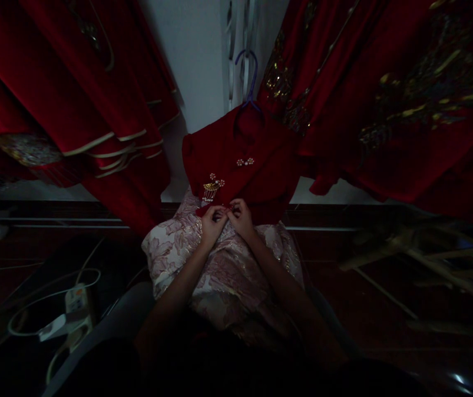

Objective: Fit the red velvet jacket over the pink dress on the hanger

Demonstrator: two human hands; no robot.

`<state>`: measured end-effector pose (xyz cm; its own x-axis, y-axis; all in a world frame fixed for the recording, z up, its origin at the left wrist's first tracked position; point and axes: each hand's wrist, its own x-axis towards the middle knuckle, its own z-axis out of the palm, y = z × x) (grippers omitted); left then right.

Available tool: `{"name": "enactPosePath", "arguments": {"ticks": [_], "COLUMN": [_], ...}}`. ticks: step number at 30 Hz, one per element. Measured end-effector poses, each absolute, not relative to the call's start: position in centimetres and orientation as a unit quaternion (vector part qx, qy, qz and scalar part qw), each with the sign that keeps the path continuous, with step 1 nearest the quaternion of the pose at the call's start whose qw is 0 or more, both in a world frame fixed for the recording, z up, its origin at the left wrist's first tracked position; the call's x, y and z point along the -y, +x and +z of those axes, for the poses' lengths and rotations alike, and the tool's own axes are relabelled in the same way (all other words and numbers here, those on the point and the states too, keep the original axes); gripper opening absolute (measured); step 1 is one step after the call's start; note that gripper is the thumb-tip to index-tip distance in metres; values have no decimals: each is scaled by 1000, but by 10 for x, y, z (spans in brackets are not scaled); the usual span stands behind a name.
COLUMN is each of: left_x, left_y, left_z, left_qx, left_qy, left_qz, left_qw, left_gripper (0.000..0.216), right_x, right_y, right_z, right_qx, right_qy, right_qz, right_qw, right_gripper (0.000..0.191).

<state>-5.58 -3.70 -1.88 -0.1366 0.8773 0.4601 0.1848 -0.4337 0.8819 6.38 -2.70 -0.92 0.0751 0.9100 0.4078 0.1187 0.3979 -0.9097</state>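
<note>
1. nearest, low on the left, a white power strip (pixel 77 302) lay on the dark floor with pale cables looped about it.
2. beyond it a pink-and-cream floral fabric (pixel 228 275) spread under both forearms.
3. the left hand (pixel 213 220) was curled, its fingertips pinched on the lower hem of the red jacket (pixel 257 171).
4. the right hand (pixel 240 216) was curled the same way, just beside the left and nipping the same hem; whether a small fastener sat between them was too dim to tell.
5. the jacket hung upright in the middle, collar up and hem down toward the hands, its neck-to-hem line running straight up the view.
6. a gold tassel brooch (pixel 211 187) sat above the left hand, and a pearl clasp (pixel 245 161) higher up.
7. a blue hanger (pixel 248 74) held the collar against the pale wall (pixel 195 66).
8. other red garments (pixel 385 94) hung to either side.
</note>
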Motion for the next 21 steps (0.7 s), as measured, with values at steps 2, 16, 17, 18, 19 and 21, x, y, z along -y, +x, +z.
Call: {"name": "enactPosePath", "arguments": {"ticks": [2, 16, 17, 18, 19, 21], "left_x": [37, 42, 43, 43, 44, 46], "left_y": [-57, -51, -51, -51, -51, -51], "left_z": [-20, -16, -14, -13, -11, -9], "left_qx": [-446, -452, -447, -442, -437, -432], "left_qy": [604, 669, 673, 677, 679, 677], "left_qz": [598, 566, 566, 567, 570, 578], "left_qw": [280, 168, 162, 156, 151, 146], "left_gripper": [16, 11, 11, 11, 13, 17], "right_x": [27, 26, 27, 28, 28, 30], "right_y": [64, 63, 63, 63, 64, 65], "right_z": [-9, -8, -8, -8, -7, -6], "right_qx": [593, 550, 550, 551, 552, 548], "right_qy": [-431, -431, -426, -418, -408, -392], "right_qz": [341, 373, 374, 377, 382, 393], "right_qw": [589, 610, 613, 615, 618, 626], "right_gripper": [23, 24, 24, 24, 24, 22]}}
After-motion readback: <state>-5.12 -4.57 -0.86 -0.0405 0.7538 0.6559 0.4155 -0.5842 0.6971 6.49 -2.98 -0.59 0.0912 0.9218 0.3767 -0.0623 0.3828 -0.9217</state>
